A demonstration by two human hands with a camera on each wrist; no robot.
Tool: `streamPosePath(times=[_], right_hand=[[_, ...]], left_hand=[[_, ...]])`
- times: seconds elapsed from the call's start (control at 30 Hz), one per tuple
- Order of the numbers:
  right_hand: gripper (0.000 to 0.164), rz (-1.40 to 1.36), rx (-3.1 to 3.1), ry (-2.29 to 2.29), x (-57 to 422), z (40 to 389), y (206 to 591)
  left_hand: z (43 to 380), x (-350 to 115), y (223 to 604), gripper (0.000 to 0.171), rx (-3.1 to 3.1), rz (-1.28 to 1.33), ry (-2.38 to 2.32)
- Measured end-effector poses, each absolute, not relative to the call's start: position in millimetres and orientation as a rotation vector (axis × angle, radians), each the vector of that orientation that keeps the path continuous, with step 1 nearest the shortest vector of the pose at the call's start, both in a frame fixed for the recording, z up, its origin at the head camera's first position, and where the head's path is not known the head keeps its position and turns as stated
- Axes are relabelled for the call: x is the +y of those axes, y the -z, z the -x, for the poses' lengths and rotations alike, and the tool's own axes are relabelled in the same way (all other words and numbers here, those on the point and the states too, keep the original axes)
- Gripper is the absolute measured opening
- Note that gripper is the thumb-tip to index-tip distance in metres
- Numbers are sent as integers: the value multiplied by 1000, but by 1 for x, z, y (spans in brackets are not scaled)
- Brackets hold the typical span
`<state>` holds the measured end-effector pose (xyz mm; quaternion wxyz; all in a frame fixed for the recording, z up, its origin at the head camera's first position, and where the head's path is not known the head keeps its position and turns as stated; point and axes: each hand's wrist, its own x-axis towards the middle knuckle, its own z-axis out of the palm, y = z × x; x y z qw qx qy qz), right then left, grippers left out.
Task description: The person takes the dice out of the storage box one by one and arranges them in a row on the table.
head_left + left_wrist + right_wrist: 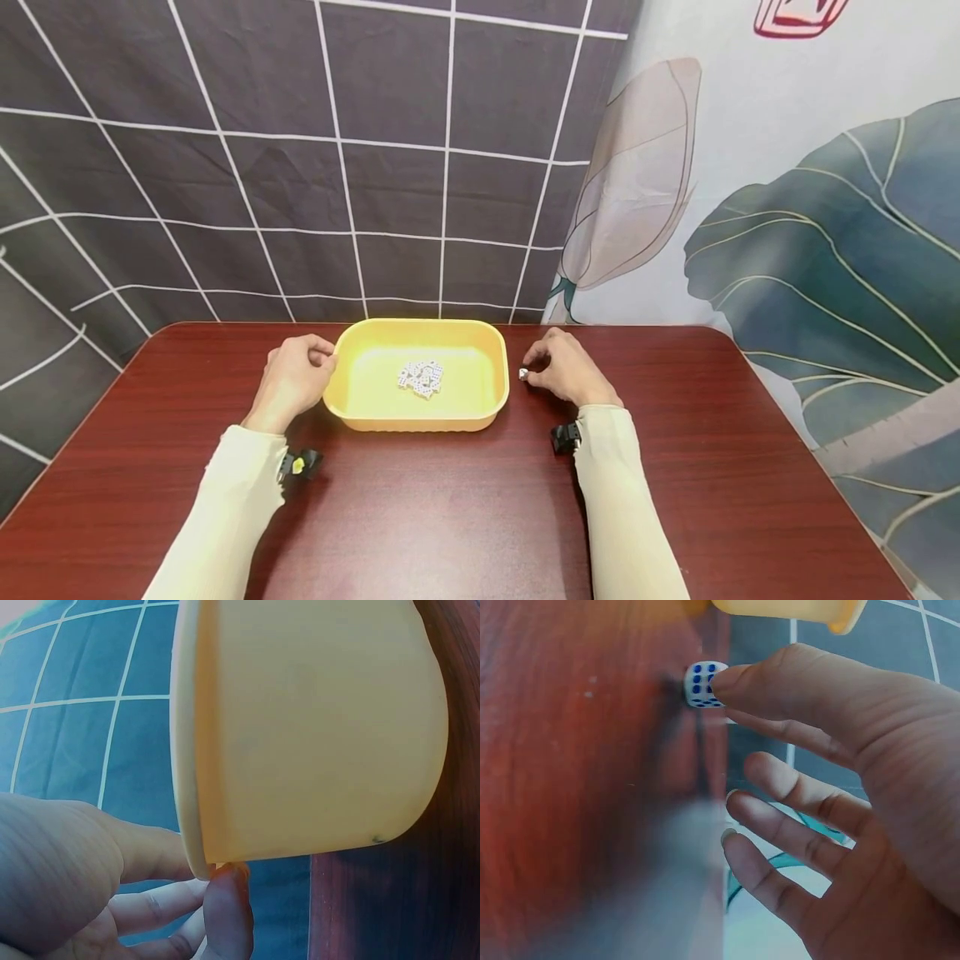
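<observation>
A yellow plastic basin (416, 423) stands near the table's back edge, with a small heap of white dice (422, 378) on its floor. At the basin's left end my left hand (294, 377) pinches the rim between thumb and fingers; the left wrist view shows the rim (186, 750) close up. To the right of the basin my right hand (567, 367) pinches a single white die (523, 374) between thumb and index finger, right at the tabletop. Blue pips mark this die (699, 686) in the right wrist view, where the other fingers are spread loosely.
The dark red wooden table (420, 517) reaches back to a grey curtain (390, 192) with white grid lines. A pale curtain (742, 167) with large leaf prints hangs at the right. Small black cameras (564, 437) sit at both wrists.
</observation>
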<state>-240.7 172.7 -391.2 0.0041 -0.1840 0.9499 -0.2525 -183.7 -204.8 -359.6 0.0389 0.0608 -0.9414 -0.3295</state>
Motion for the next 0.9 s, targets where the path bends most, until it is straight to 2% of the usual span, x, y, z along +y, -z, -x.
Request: streamPosePath(times=[0.4,0.9], right_hand=[[22,550,2991,996,168,232,367],[28,694,2959,1068,128,219,347]], left_hand=[[184,-204,359,26,-2886,-194,1012],[184,-204,360,25,-2883,-198,1005]])
